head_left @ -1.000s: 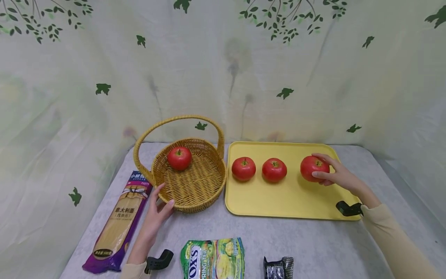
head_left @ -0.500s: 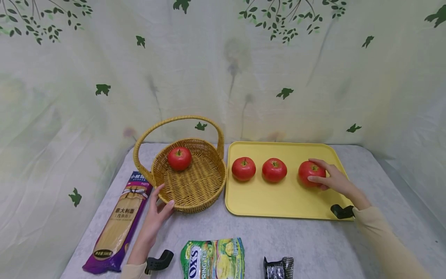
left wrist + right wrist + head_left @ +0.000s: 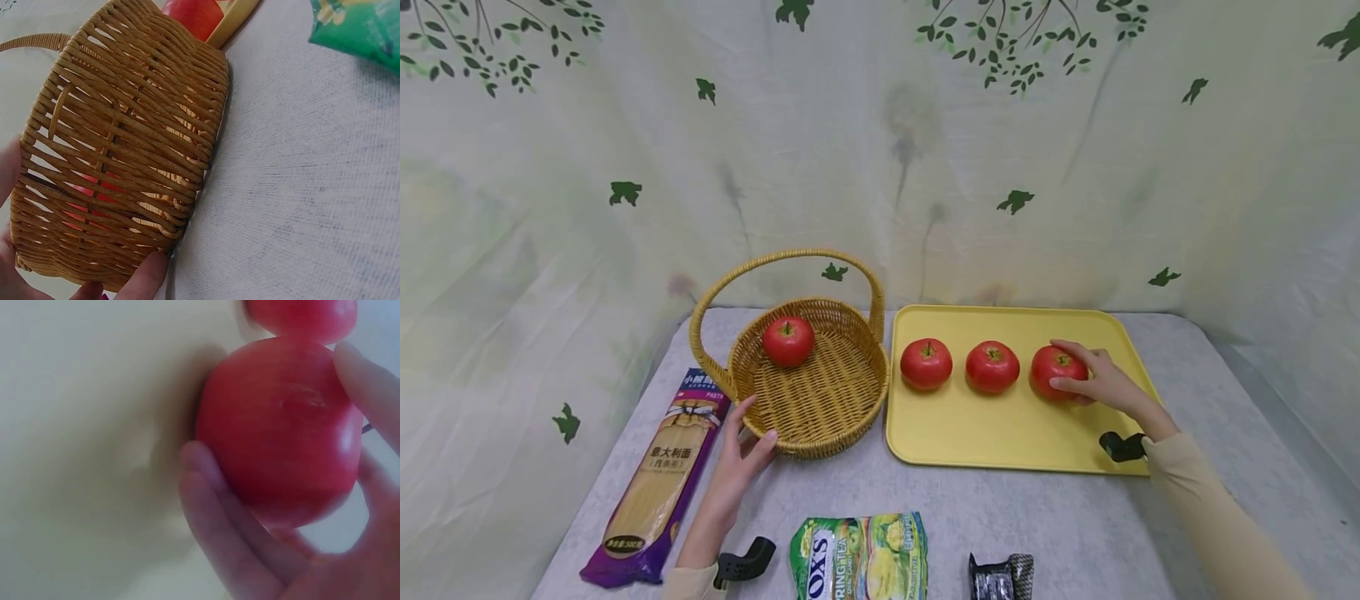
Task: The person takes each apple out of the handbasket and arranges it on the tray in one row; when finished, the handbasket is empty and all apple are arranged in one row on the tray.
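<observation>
My right hand (image 3: 1108, 383) grips a red apple (image 3: 1051, 373) at the right of the row on the yellow tray (image 3: 970, 437). In the right wrist view, thumb and fingers curl around that apple (image 3: 281, 431), close to another apple (image 3: 306, 315). Two more apples, a middle one (image 3: 992, 367) and a left one (image 3: 926, 364), sit on the tray. My left hand (image 3: 737, 467) holds the near-left rim of the wicker basket (image 3: 820, 400). Fingers spread over the basket wall (image 3: 119, 125) in the left wrist view. One apple (image 3: 788, 342) lies inside the basket.
Left of the basket lies a purple pack of pasta (image 3: 658, 475). A green candy bag (image 3: 861, 554) and a small black packet (image 3: 1000, 577) lie at the front edge of view. The basket's tall handle (image 3: 786, 252) arches up at the back, before a leaf-print curtain (image 3: 850, 150).
My right hand has lowered the apple onto the tray and shifted it left, closer to the middle apple. The left hand and basket have stayed in place.
</observation>
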`<state>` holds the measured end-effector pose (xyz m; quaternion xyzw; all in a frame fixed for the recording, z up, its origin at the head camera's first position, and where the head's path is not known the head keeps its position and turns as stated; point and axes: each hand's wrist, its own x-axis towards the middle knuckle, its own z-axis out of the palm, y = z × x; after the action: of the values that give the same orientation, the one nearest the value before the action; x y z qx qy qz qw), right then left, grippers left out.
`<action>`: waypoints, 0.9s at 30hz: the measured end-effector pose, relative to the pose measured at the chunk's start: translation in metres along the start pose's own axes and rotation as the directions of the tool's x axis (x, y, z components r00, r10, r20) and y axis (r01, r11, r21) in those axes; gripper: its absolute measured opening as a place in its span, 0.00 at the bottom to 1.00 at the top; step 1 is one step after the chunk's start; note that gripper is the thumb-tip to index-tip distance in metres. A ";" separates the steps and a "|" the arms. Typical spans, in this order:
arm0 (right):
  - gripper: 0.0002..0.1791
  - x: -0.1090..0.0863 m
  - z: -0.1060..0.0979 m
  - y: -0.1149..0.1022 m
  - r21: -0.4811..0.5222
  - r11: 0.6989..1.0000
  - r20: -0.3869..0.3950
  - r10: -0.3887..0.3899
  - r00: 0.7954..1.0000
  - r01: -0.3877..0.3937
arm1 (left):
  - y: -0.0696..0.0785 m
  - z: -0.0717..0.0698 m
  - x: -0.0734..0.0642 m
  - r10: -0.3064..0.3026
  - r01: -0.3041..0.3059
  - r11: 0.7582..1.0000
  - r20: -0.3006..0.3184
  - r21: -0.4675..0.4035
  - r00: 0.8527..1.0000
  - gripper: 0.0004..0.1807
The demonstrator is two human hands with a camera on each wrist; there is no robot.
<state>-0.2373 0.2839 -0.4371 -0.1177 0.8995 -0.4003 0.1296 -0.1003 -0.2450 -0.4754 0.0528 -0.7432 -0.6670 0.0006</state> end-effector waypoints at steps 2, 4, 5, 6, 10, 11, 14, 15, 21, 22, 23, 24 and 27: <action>0.45 -0.001 0.000 0.001 -0.014 1.000 0.009 0.004 1.000 -0.004 | 0.000 0.000 0.000 0.000 0.000 1.000 0.000 0.000 1.000 0.37; 0.45 -0.004 -0.001 0.000 -0.037 0.999 0.011 0.001 1.000 -0.001 | 0.000 0.000 0.000 -0.003 0.003 1.000 -0.001 0.002 1.000 0.37; 0.45 -0.005 -0.002 -0.001 -0.042 0.999 0.009 -0.006 1.000 0.007 | -0.001 0.000 0.001 -0.006 0.006 1.000 -0.001 0.001 1.000 0.37; 0.44 -0.006 -0.003 -0.002 -0.039 0.999 0.004 -0.016 1.000 0.017 | -0.001 0.000 0.001 -0.007 0.007 1.000 0.000 0.002 1.000 0.37; 0.41 -0.010 -0.009 -0.010 0.022 0.998 -0.017 -0.060 0.998 0.060 | -0.002 0.000 0.001 -0.005 0.005 1.000 -0.002 0.004 1.000 0.36; 0.40 -0.010 -0.010 -0.012 0.051 0.996 -0.021 -0.074 0.997 0.075 | -0.002 0.000 0.001 -0.004 0.004 1.000 -0.004 0.005 1.000 0.36; 0.37 -0.010 -0.012 -0.022 0.130 0.986 -0.021 -0.105 0.994 0.106 | -0.002 0.000 0.000 0.003 -0.003 1.000 -0.007 0.008 1.000 0.36; 0.36 -0.010 -0.011 -0.026 0.150 0.982 -0.017 -0.115 0.993 0.116 | -0.002 -0.001 0.000 0.001 -0.001 1.000 -0.009 0.008 1.000 0.36; 0.31 -0.001 0.005 -0.062 0.233 0.959 0.055 -0.180 0.982 0.162 | -0.001 -0.001 0.000 0.000 0.000 1.000 -0.005 0.012 1.000 0.36; 0.30 0.001 0.009 -0.068 0.248 0.954 0.075 -0.193 0.978 0.169 | -0.001 -0.001 0.000 0.002 -0.002 1.000 -0.004 0.014 1.000 0.36; 0.29 0.004 0.014 -0.074 0.262 0.949 0.094 -0.208 0.974 0.177 | -0.001 -0.001 0.000 0.004 -0.004 1.000 -0.003 0.016 1.000 0.36; 0.29 0.007 0.019 -0.080 0.268 0.944 0.114 -0.227 0.967 0.190 | -0.001 -0.001 0.000 0.006 -0.005 1.000 -0.004 0.018 1.000 0.36; 0.28 0.015 0.036 -0.099 0.310 0.924 0.177 -0.286 0.942 0.222 | -0.001 -0.001 -0.001 0.011 -0.011 1.000 -0.003 0.014 1.000 0.36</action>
<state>-0.2287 0.1899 -0.3877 -0.2572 0.7893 -0.5241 0.1902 -0.0994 -0.2458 -0.4761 0.0500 -0.7481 -0.6617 0.0051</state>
